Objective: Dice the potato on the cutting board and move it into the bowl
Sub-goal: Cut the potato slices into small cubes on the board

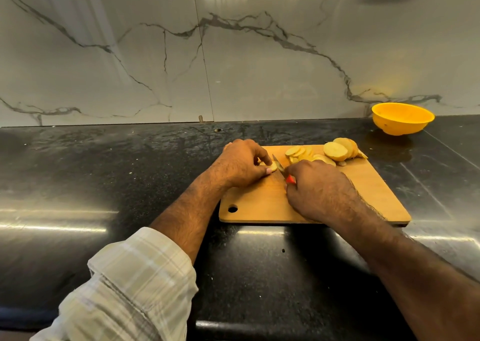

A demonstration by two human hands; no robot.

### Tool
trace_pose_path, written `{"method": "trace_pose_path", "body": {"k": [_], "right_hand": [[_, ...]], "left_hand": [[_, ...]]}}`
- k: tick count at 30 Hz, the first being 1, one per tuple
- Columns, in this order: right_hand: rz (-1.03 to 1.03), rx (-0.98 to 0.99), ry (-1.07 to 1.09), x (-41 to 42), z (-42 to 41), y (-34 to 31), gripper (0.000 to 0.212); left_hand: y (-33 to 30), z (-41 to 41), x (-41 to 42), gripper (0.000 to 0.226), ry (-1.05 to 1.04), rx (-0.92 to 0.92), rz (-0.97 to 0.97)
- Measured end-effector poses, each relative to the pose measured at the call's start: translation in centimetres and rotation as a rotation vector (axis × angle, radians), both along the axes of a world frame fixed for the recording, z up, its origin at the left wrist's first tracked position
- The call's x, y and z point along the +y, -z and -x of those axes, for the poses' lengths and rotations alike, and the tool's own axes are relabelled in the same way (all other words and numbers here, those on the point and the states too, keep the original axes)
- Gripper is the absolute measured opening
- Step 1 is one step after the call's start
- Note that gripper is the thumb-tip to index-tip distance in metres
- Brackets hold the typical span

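Both forearms reach in from the near edge of the dark bench (104, 174) and meet over the wooden cutting board (368, 184). The left hand (240, 162) arches knuckles-up near the board's far left corner, its curled fingertips pinching a small potato piece (272, 167) down on the wood. The right hand (318, 190) lies palm-down just beside it, fingers wrapped round the red handle of a knife (279, 167) whose blade slants up toward the left hand and meets the piece.

The handle is almost wholly buried in the fist; only a red sliver shows. The remaining potato slices (335, 151) lie fanned along the board's far edge, partly behind the right knuckles. A yellow bowl (402, 118) stands at the bench's far right, well apart from the board. A plaid sleeve (135, 283) covers the left upper forearm.
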State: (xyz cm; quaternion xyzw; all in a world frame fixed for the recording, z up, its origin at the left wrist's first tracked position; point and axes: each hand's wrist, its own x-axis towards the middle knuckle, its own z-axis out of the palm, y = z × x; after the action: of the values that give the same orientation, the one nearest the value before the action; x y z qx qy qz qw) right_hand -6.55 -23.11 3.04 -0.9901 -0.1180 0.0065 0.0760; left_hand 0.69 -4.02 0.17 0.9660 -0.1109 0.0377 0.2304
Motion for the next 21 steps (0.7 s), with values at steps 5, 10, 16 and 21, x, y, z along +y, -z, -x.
{"method": "trace_pose_path", "body": {"k": [5,10,16,21], "right_hand": [[0.062,0.05,-0.003,0.8,-0.1,-0.2,0.045],[0.115,0.005,-0.051,1.4,-0.5,-0.4,0.038],[0.034,-0.002,-0.009,1.6,-0.8,-0.1,0.038],[0.011,0.009,-0.006,1.2,-0.2,-0.2,0.041]], "left_hand": [[-0.2,-0.1,-0.2,0.017,0.019,-0.003,-0.022],[-0.4,-0.4,-0.4,0.017,0.061,-0.018,-0.035],[0.2,-0.9,0.1,0.02,0.045,0.002,-0.064],[0.3,-1.0,0.3,0.02,0.029,0.0,-0.057]]}}
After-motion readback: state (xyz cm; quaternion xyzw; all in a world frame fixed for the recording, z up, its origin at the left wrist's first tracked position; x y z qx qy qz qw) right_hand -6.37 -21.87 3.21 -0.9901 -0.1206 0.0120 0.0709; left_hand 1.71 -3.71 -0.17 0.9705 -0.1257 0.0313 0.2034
